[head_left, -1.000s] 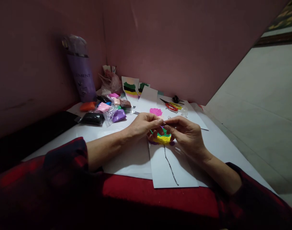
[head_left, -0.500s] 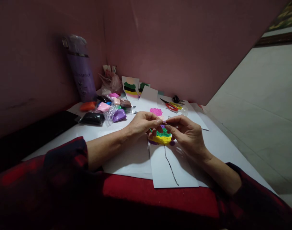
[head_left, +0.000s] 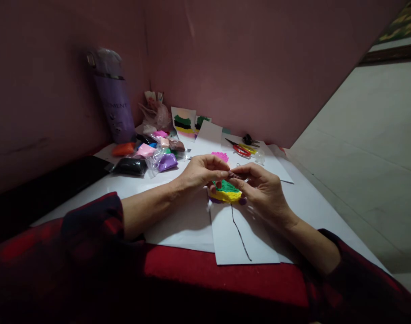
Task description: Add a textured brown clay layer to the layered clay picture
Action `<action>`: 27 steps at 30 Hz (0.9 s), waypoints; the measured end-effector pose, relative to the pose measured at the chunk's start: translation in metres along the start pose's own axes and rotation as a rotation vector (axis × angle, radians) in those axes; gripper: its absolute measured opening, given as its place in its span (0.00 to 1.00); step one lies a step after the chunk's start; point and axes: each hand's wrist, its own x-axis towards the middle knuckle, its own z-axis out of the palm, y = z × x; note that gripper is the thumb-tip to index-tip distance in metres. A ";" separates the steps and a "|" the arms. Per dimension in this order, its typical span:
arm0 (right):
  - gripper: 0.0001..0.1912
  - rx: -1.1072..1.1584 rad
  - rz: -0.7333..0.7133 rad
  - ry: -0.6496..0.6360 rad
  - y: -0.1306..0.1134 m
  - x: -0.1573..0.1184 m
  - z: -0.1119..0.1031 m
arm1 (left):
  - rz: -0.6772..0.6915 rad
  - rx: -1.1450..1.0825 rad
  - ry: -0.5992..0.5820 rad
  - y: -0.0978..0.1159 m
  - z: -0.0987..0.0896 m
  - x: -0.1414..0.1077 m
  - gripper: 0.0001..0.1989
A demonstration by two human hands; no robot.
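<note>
Left hand sits slightly higher than before; it and right hand pinch a purplish-brown lump, apparently for control, at twelve o'clock from the black line.

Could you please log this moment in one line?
left hand: pinching small brownish piece; right hand: pinching same piece; beneath: multicoloured textured relief on white rectangular sheet

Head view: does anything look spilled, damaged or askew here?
No spill or damage stands out. The purple bottle appears to lean, odd for something standing, though lens distortion may explain it. The black line on the white sheet runs kinked and slanted, perhaps deliberately.
</note>
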 end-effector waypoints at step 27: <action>0.05 -0.032 0.003 0.031 -0.008 -0.001 -0.001 | -0.084 0.039 -0.032 -0.003 -0.001 -0.001 0.07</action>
